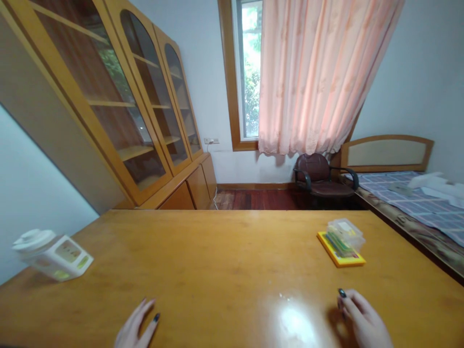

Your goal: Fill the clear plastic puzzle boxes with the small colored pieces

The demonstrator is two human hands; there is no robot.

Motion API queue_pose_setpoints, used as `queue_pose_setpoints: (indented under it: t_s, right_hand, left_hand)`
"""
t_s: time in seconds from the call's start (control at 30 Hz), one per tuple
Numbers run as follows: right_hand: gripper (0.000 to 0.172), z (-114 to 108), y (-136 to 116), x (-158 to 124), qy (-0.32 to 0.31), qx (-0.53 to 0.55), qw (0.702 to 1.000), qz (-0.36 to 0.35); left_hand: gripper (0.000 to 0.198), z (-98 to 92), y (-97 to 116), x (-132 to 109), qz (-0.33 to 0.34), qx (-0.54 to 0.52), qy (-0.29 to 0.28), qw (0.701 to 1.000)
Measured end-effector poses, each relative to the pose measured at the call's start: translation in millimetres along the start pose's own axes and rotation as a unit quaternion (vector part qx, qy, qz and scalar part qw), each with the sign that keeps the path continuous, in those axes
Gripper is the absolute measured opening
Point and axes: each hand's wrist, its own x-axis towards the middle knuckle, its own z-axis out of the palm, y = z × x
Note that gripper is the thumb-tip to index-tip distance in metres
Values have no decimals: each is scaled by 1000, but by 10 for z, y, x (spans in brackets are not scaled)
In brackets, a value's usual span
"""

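Note:
My left hand [136, 326] is low over the near part of the wooden table [203, 270], its fingers stretched out and the thumb apart, with nothing in it. My right hand [364, 319] hovers near the right front, casting a shadow on the wood. Its fingers are curled in and bunched with the thumb; no held thing shows. Beyond that hand lies a flat yellow box [348, 261] with green on its top. A clear plastic case [347, 233] rests on it, slightly askew. To the left, apart from my left hand, stands a white lidded container [54, 255] with clear panels.
A glass-fronted wooden cabinet [155, 111] lines the left wall. Past the table's far edge are a brown armchair [321, 179] and a pink curtain [315, 82] by the window. A bed [402, 191] with a checked cover runs along the right.

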Motion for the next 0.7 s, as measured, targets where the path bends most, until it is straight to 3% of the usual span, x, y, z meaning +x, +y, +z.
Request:
queue_pose_setpoints:
  t_s: [0.1,0.23,0.33,0.47,0.53,0.63,0.7]
  right_hand:
    - [33,149,63,-115,-10,-3,999,33]
    - [39,180,119,-147,-35,-68,997,15]
    - [37,234,125,-52,-94,-148,984,-31]
    - [37,394,113,74,-125,-224,963,-87]
    - [34,507,97,91,-155,-278,939,-130]
    - [25,705,58,111,-208,-347,879,-251]
    - [20,826,45,177,-178,-364,854,-327]
  left_hand:
    - [54,188,129,-51,-10,62,-50,997]
    - [62,240,427,-53,-22,216,-82,973]
    - [62,235,658,93,-34,259,-92,961]
    - [61,315,937,414,-36,250,-126,959]
    - [62,399,1083,574,-16,236,-133,962]
    - [61,538,1294,780,51,208,-138,967]
    - [63,610,1407,889,71,190,-131,970]
